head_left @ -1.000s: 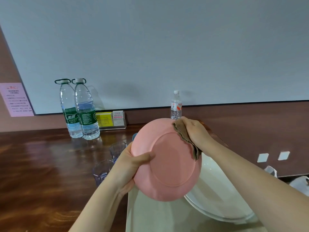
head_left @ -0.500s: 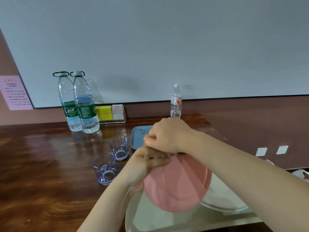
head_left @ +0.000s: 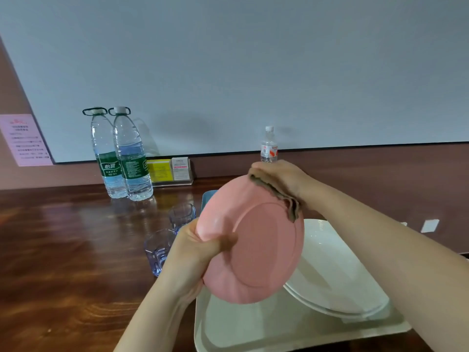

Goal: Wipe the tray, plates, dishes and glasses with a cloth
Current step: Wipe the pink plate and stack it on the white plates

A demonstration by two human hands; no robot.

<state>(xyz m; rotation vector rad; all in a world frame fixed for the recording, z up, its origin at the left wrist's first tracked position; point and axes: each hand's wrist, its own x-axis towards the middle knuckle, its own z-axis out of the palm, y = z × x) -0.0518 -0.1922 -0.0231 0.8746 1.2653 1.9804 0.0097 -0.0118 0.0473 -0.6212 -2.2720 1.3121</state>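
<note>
I hold a pink plate [head_left: 256, 240] tilted on edge above the tray, its underside toward me. My left hand [head_left: 193, 252] grips its left rim, thumb across the underside. My right hand [head_left: 281, 179] holds a brown cloth [head_left: 279, 196] folded over the plate's upper right rim. Under the plate a pale tray [head_left: 253, 329] carries stacked white plates [head_left: 332, 275]. Two bluish glasses [head_left: 158, 247] [head_left: 181, 215] stand on the wooden counter to the left. A blue dish [head_left: 209, 196] peeks out behind the pink plate.
Two large water bottles [head_left: 119, 153] stand at the back left beside a clear card holder [head_left: 170, 171]. A small bottle [head_left: 269, 146] stands behind my right hand. The counter [head_left: 63, 250] ends at the wall behind.
My right hand with the cloth has swept from the plate's upper left rim, near my left hand, back to the upper right rim. The plate has risen and tilted up again.
</note>
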